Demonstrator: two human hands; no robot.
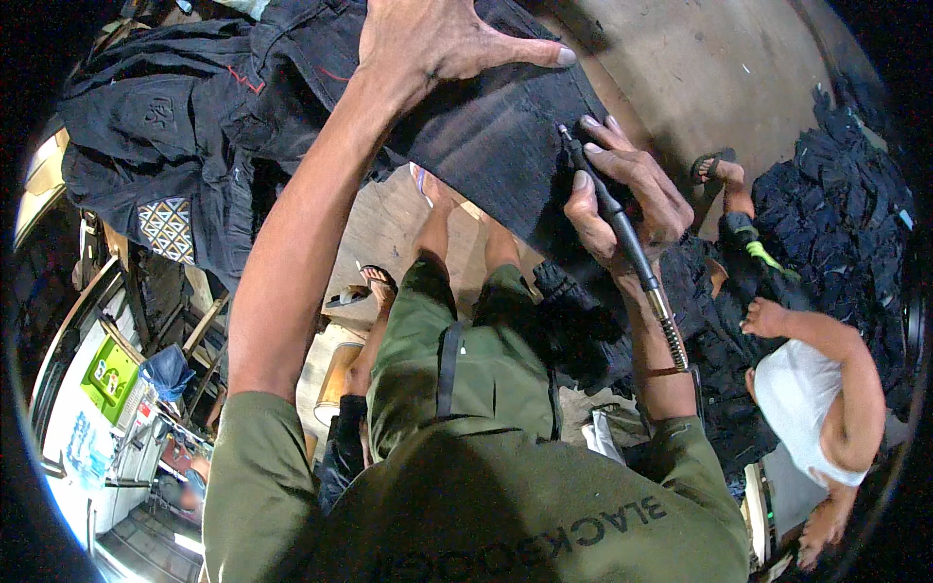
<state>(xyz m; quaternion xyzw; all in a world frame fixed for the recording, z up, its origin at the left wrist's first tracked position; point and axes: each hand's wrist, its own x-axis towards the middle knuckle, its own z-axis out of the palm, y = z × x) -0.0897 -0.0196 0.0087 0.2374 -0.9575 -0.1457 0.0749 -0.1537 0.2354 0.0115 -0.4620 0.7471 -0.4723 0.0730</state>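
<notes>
One tool [610, 201], black and pen-shaped, is gripped between thumb and fingers of our right hand [641, 189], its tip near the right edge of a dark garment [486, 136]. Our left hand [428, 41] lies spread on that garment, thumb stretched right, finger ends beyond view. We log the garment far-centre, a dark cloth heap [826, 214] at right.

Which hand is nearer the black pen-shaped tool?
Right. The right hand grips the pen-shaped tool; the left hand is spread on black denim, away to its left.
</notes>
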